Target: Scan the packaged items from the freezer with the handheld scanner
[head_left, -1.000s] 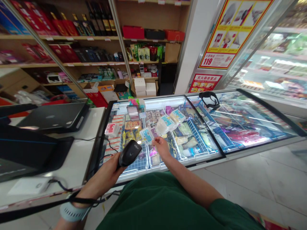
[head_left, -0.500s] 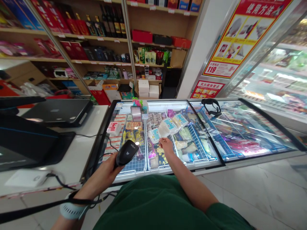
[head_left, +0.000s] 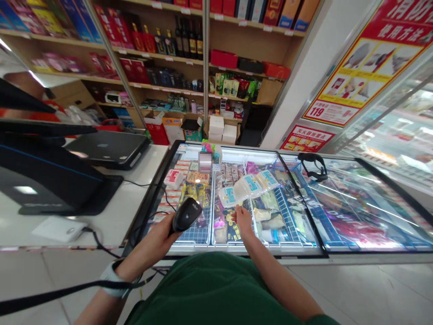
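Note:
A black handheld scanner [head_left: 187, 215] is gripped in my left hand [head_left: 164, 234], above the left part of the glass-topped freezer [head_left: 257, 258]. My right hand [head_left: 242, 220] hovers over the glass with its fingers curled; whether something small is between them cannot be made out. Just beyond it, clear packs with blue-and-white labels [head_left: 251, 184] lie in a row on the glass. To their left are a white pack with a red label [head_left: 173, 178] and a small container with colourful tops [head_left: 208, 147]. Bagged goods show under the glass.
At left, a counter [head_left: 135, 178] bears a black terminal [head_left: 50, 171], a dark flat device [head_left: 108, 146] and a white box [head_left: 59, 229]. A black strap-like object [head_left: 313, 167] stands on the freezer. Cables run beside my left hand.
The view has turned left, so most things appear further right. My right hand has drawn back slightly from the clear packs. A person's blurred hand shows at the far left.

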Demonstrator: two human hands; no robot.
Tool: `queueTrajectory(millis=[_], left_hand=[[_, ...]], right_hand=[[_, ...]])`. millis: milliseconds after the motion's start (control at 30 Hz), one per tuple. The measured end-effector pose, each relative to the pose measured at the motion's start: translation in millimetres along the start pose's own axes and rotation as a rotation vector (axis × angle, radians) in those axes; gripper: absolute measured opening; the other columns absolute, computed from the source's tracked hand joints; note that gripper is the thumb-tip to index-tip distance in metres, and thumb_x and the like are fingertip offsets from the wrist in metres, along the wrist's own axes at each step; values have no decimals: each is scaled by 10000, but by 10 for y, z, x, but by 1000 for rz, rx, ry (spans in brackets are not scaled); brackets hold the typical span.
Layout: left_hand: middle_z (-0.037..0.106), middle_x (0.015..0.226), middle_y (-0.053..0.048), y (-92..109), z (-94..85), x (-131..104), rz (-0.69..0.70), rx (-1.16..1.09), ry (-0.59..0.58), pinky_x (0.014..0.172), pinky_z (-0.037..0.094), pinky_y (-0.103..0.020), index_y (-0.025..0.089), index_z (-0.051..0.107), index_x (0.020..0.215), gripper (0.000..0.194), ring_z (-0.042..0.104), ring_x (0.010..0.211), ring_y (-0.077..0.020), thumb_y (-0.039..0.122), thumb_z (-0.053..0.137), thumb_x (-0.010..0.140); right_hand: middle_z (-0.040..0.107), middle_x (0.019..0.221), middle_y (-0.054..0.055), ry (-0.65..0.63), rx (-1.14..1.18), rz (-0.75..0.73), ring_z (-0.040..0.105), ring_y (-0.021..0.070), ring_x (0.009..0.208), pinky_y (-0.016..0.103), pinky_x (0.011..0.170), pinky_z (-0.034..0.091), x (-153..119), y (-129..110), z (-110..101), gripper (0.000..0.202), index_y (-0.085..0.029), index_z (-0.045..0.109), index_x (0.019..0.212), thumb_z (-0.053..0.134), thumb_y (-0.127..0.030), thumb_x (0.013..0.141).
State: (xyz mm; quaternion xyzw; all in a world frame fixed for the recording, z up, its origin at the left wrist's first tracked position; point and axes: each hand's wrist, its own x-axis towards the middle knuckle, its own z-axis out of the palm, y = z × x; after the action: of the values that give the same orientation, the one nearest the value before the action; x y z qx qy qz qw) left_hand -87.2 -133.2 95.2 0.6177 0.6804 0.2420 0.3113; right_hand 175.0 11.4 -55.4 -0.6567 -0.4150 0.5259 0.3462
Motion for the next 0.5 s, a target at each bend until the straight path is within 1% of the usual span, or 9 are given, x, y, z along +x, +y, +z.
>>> queueTrajectory(millis=[67, 133, 233, 300, 367, 433, 500], left_hand=[[677, 1070, -93, -25, -33, -19, 8, -29, 23, 893, 484, -334, 159, 559, 1131, 314, 638, 1011, -245, 304, 493, 861], [679, 1092, -94, -60, -73, -41, 9, -61, 59, 912, 482, -346, 159, 556, 1160, 337, 635, 1035, -250, 292, 495, 857], [678, 1146, -106, -145, -137, -93, -21, -90, 122, 936, 484, -374, 151, 535, 1234, 415, 630, 1077, -267, 296, 510, 846], [676, 1164, -114, -216, -177, -146, -43, -100, 157, 959, 479, -391, 148, 530, 1248, 435, 622, 1105, -278, 315, 521, 846], [659, 1203, -123, -281, -209, -211, -56, -112, 186, 998, 458, -404, 152, 517, 1264, 449, 598, 1152, -283, 330, 528, 852], [638, 1242, -127, -329, -234, -279, -66, -129, 205, 1033, 434, -411, 164, 503, 1273, 443, 571, 1196, -279, 338, 519, 866], [631, 1249, -128, -358, -250, -344, -84, -147, 205, 1035, 434, -413, 171, 502, 1268, 418, 571, 1195, -271, 337, 496, 884]], right_hand=[[666, 627, 27, -117, -23, 2, 620, 146, 522, 235, 503, 426, -133, -4, 50, 376, -193, 564, 683, 572, -548, 806], [671, 633, 26, -250, -43, 13, 617, 139, 516, 229, 503, 422, -237, -29, 158, 338, -181, 583, 695, 599, -501, 804], [681, 647, 25, -404, -71, 40, 610, 128, 504, 220, 497, 410, -295, -118, 442, 272, -169, 596, 714, 621, -421, 812], [680, 652, 21, -454, -88, 56, 603, 120, 500, 216, 498, 404, -263, -214, 707, 235, -166, 595, 721, 612, -374, 830], [679, 664, 20, -479, -102, 67, 603, 114, 512, 214, 513, 409, -189, -333, 1018, 217, -164, 593, 719, 604, -342, 843], [675, 675, 20, -487, -113, 78, 604, 112, 531, 213, 530, 418, -93, -460, 1352, 215, -164, 584, 712, 613, -332, 844], [659, 658, 20, -477, -123, 90, 599, 119, 537, 217, 526, 419, 3, -579, 1685, 218, -167, 568, 717, 619, -337, 843]])
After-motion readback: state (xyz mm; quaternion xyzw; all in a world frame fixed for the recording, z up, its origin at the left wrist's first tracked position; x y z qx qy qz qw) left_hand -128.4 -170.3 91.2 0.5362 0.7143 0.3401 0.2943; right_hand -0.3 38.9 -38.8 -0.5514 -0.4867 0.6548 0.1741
